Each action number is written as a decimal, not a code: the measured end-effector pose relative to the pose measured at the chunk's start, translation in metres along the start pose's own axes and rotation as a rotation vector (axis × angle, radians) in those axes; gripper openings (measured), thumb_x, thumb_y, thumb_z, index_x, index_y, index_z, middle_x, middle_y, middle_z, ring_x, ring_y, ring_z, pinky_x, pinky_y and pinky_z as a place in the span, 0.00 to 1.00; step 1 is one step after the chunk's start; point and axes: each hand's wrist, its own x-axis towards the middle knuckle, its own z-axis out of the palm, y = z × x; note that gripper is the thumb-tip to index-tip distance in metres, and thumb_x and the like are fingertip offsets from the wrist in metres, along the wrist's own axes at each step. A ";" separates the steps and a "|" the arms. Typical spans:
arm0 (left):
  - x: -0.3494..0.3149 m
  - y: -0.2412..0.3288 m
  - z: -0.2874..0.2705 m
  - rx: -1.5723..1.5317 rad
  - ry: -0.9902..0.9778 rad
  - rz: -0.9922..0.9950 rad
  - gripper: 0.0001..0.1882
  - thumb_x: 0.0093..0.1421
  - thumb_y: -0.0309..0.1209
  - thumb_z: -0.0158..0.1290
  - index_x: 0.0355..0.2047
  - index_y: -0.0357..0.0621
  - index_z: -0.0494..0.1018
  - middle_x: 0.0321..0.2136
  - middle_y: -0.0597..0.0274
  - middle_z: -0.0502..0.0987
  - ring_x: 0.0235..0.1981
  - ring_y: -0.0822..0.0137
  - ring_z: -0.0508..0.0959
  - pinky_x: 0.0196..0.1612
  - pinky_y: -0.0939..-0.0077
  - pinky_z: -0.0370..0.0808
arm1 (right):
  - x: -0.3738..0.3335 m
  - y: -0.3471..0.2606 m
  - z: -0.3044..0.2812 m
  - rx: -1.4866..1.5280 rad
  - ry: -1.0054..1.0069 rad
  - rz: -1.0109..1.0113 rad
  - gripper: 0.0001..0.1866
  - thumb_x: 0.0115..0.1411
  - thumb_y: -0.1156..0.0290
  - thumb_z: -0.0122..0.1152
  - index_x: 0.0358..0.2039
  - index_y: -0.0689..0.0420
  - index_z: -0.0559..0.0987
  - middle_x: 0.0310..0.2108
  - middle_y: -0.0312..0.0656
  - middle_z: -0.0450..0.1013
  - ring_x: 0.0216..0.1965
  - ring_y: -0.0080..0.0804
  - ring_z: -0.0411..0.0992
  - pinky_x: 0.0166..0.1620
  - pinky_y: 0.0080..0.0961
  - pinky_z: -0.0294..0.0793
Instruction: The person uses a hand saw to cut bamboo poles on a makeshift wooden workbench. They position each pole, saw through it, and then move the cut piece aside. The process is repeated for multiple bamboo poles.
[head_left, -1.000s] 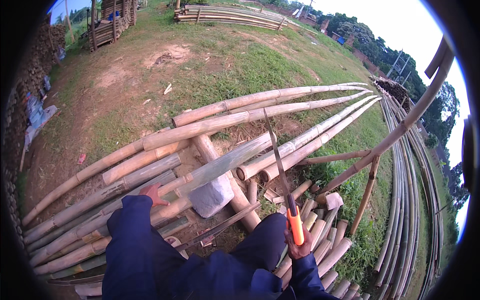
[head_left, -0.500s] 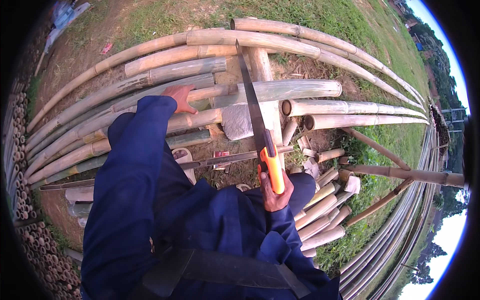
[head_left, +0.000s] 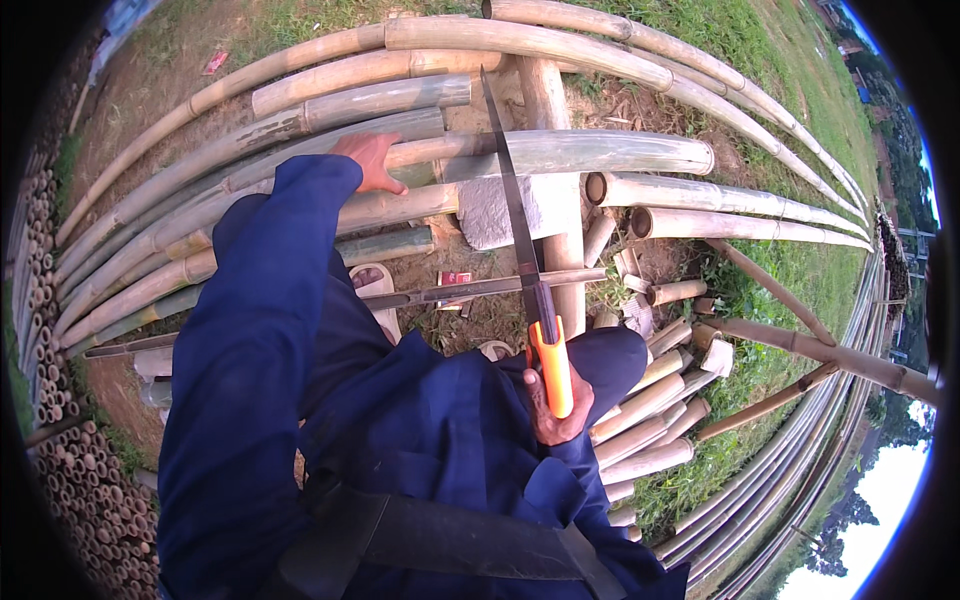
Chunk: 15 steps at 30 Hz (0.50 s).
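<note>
My right hand [head_left: 558,402] is closed round the orange handle of a handsaw [head_left: 518,215]. Its long dark blade points away from me and crosses over a bamboo pole [head_left: 610,152]; whether the teeth have cut in cannot be made out. Left of the blade, my left hand [head_left: 370,160] grips that same pole from above, fingers over the far side and thumb on the near side. Beneath the pole are a whitish block [head_left: 490,218] and a thick wooden post [head_left: 566,265] lying crosswise.
More bamboo poles [head_left: 350,75] lie side by side left and beyond. Two cut poles [head_left: 720,190] extend right. Short bamboo pieces [head_left: 640,430] are heaped by my right knee. A split bamboo strip [head_left: 450,291] crosses before my feet. A bamboo frame [head_left: 790,342] stands at right.
The saw has been drawn back toward me, its handle now nearer my body. My left hand stays on the pole. The whole view has shifted slightly.
</note>
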 end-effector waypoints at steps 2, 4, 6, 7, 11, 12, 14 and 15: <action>0.004 0.004 -0.001 0.009 -0.011 -0.009 0.50 0.44 0.52 0.72 0.65 0.42 0.68 0.52 0.36 0.78 0.55 0.41 0.78 0.58 0.53 0.74 | -0.004 0.005 0.004 0.015 0.037 -0.033 0.17 0.65 0.68 0.69 0.50 0.64 0.81 0.29 0.43 0.79 0.29 0.25 0.76 0.38 0.26 0.76; 0.005 0.011 -0.005 0.006 -0.048 -0.015 0.51 0.44 0.53 0.72 0.65 0.41 0.68 0.53 0.36 0.78 0.55 0.41 0.78 0.58 0.53 0.74 | 0.018 0.006 0.017 0.101 0.031 0.040 0.14 0.65 0.68 0.69 0.45 0.65 0.81 0.25 0.42 0.76 0.27 0.23 0.71 0.35 0.26 0.74; -0.001 0.017 -0.012 -0.025 -0.092 -0.039 0.53 0.43 0.54 0.73 0.65 0.39 0.68 0.53 0.35 0.78 0.55 0.42 0.79 0.59 0.54 0.74 | 0.055 0.005 0.032 0.141 -0.024 0.021 0.11 0.66 0.70 0.66 0.34 0.66 0.78 0.19 0.40 0.70 0.24 0.22 0.62 0.28 0.28 0.68; -0.001 0.014 -0.009 -0.008 -0.060 -0.018 0.52 0.43 0.54 0.73 0.64 0.39 0.68 0.53 0.35 0.78 0.55 0.42 0.79 0.59 0.54 0.74 | 0.064 0.003 0.034 0.148 -0.020 0.024 0.11 0.67 0.71 0.66 0.34 0.66 0.77 0.19 0.40 0.69 0.23 0.22 0.61 0.28 0.28 0.68; -0.002 0.000 0.007 0.027 0.002 0.016 0.52 0.43 0.53 0.72 0.65 0.37 0.68 0.49 0.35 0.80 0.52 0.42 0.80 0.56 0.53 0.76 | 0.027 0.004 0.012 0.076 -0.052 0.071 0.09 0.66 0.74 0.65 0.42 0.67 0.81 0.25 0.43 0.77 0.27 0.23 0.72 0.35 0.26 0.74; 0.001 0.000 0.005 0.032 0.016 0.013 0.52 0.43 0.52 0.72 0.65 0.37 0.68 0.47 0.35 0.81 0.51 0.41 0.81 0.55 0.53 0.76 | 0.011 0.005 0.005 0.081 -0.030 0.030 0.12 0.65 0.75 0.65 0.46 0.67 0.82 0.28 0.43 0.80 0.30 0.24 0.76 0.38 0.25 0.77; 0.007 0.013 -0.009 0.026 -0.055 -0.032 0.52 0.43 0.53 0.72 0.63 0.37 0.69 0.49 0.36 0.80 0.52 0.41 0.80 0.56 0.53 0.76 | 0.000 0.011 0.003 0.072 -0.004 0.007 0.13 0.64 0.75 0.65 0.48 0.66 0.82 0.29 0.42 0.81 0.32 0.24 0.78 0.40 0.25 0.78; 0.004 0.019 -0.009 0.030 -0.103 -0.057 0.52 0.42 0.54 0.72 0.63 0.37 0.70 0.50 0.36 0.80 0.52 0.42 0.80 0.56 0.53 0.76 | 0.004 0.011 0.004 0.069 -0.009 0.008 0.11 0.64 0.76 0.65 0.46 0.66 0.82 0.29 0.42 0.81 0.31 0.23 0.77 0.39 0.24 0.78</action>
